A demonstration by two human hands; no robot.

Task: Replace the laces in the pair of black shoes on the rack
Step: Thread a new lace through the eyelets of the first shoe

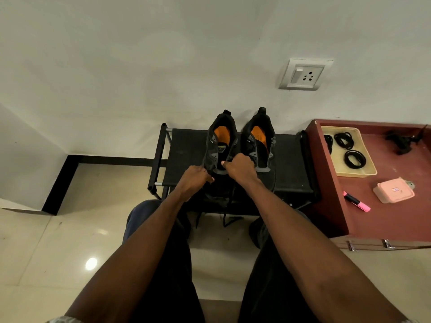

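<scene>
Two black shoes with orange insoles stand side by side on a black rack (289, 159), heels toward the wall. At the toe end of the left shoe (220, 141), my left hand (194, 180) grips its left side. My right hand (240, 166) is curled over the lace area of that same shoe, thumb pointing left. Beside it the right shoe (260, 136) stands untouched. Loose black lace ends (227, 215) hang down in front of the rack between my knees. What my fingers pinch is hidden.
A maroon cabinet top (396, 217) at the right carries a cream tray (363, 170) with coiled black laces (344, 139), a pink highlighter (356, 201), a pink box (394, 191) and a small black object (401, 141). A wall socket (304, 74) is above. Tiled floor lies left.
</scene>
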